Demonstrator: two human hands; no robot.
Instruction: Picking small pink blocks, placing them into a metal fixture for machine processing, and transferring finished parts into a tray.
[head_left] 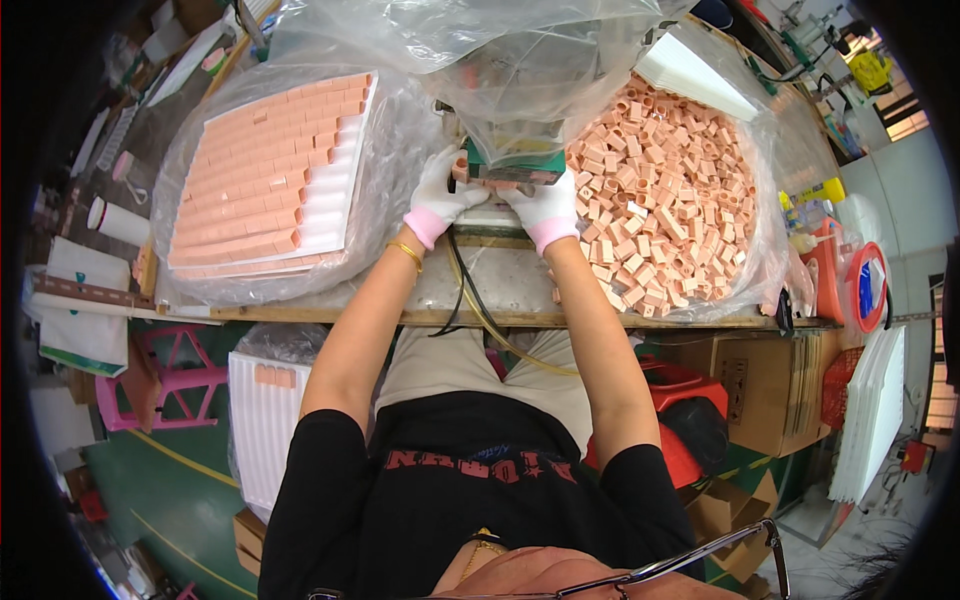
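Observation:
Both my hands wear white gloves with pink cuffs and meet at a machine with a green block (520, 168), partly under a clear plastic sheet. My left hand (445, 195) is closed around a small peach hollow piece (461, 167) at the block's left end. My right hand (545, 208) reaches to the block's right end; its fingertips are hidden beneath the block, so their grip does not show. More peach pieces stand in rows on a white tray (345, 185) to the left. A large loose heap of peach hollow pieces (665, 200) lies on plastic to the right.
Clear plastic sheeting (400, 130) covers much of the worktable (400, 295). A black and a yellow hose (468, 285) hang over its front edge. White sheets (695, 75) lie behind the heap. Below are a red stool (685, 385), cardboard boxes (770, 390) and a pink stool (185, 375).

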